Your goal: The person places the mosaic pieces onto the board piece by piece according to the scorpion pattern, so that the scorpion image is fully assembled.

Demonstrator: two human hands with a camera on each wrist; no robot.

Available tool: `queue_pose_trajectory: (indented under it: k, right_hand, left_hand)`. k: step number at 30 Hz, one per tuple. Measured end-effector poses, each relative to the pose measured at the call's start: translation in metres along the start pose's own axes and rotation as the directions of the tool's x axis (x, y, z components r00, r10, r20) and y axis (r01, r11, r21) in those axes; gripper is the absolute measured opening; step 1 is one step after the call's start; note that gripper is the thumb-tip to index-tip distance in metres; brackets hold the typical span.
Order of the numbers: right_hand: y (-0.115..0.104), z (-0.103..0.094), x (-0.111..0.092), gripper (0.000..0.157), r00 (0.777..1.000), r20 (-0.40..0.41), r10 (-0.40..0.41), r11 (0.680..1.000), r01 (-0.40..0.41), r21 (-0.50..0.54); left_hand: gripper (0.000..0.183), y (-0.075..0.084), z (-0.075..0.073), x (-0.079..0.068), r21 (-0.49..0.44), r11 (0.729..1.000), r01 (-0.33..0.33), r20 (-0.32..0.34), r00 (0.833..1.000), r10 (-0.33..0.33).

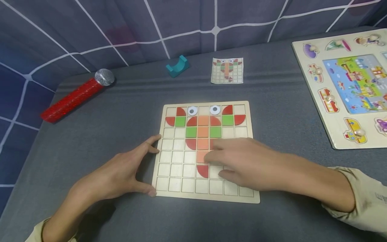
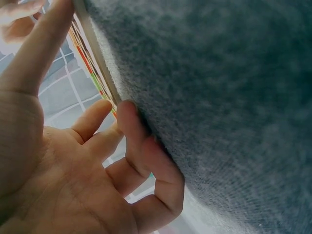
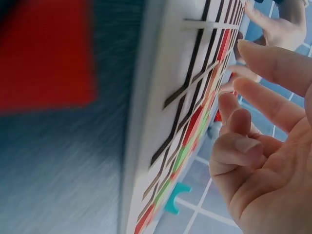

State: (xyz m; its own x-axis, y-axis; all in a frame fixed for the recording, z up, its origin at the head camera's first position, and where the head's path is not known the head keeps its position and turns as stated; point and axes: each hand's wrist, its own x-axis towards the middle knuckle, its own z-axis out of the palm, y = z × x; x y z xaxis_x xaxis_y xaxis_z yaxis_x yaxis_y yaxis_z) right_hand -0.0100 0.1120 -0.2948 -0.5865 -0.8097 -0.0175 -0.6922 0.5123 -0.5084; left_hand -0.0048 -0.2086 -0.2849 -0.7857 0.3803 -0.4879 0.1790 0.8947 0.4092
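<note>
A wooden grid board (image 1: 176,158) lies flat on the grey surface, with red quarter-circle pieces, green squares, an orange column (image 1: 203,132) and two googly eyes in its cells. My left hand (image 1: 112,176) touches the board's left edge, thumb near the lower corner and fingertips higher up. Over the lower right part of the board is my right hand (image 1: 245,163), its fingertips by the lower end of the orange column. In the right wrist view its fingers are loosely bent, with nothing visible between them. The cells beneath this hand are hidden.
Behind the board lies a small printed pattern card (image 1: 227,70), with a teal arch block (image 1: 177,66) to its left. A red toy microphone (image 1: 75,97) lies at far left. At right sits a knobbed picture puzzle (image 1: 329,127). A blurred red shape (image 3: 46,53) shows in the right wrist view.
</note>
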Motion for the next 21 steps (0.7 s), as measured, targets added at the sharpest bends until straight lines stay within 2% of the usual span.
queue_pose_trajectory:
  k: [7, 10, 16, 21]
  right_hand:
    - [0.017, -0.007, -0.033, 0.045, 0.989, 0.030, 0.147, 0.988, -0.148, 0.053]
    - [0.026, -0.006, -0.050, 0.049, 0.986, 0.018, 0.167, 0.985, -0.167, 0.044]
    - [0.039, -0.003, -0.076, 0.054, 0.981, -0.002, 0.192, 0.981, -0.192, -0.020]
    - [0.051, -0.002, -0.092, 0.058, 0.971, -0.043, 0.237, 0.962, -0.240, -0.133]
  left_hand:
    - [0.130, 0.000, 0.000, -0.001, -0.002, 1.000, 0.005, 0.007, 1.000, -0.005]
    - [0.130, -0.001, 0.000, -0.001, -0.002, 1.000, 0.006, 0.005, 1.000, -0.006]
    - [0.128, -0.001, -0.001, -0.005, 0.001, 1.000, -0.012, -0.006, 1.000, 0.012]
    - [0.127, 0.000, -0.001, -0.004, -0.003, 1.000, -0.017, 0.000, 1.000, 0.017]
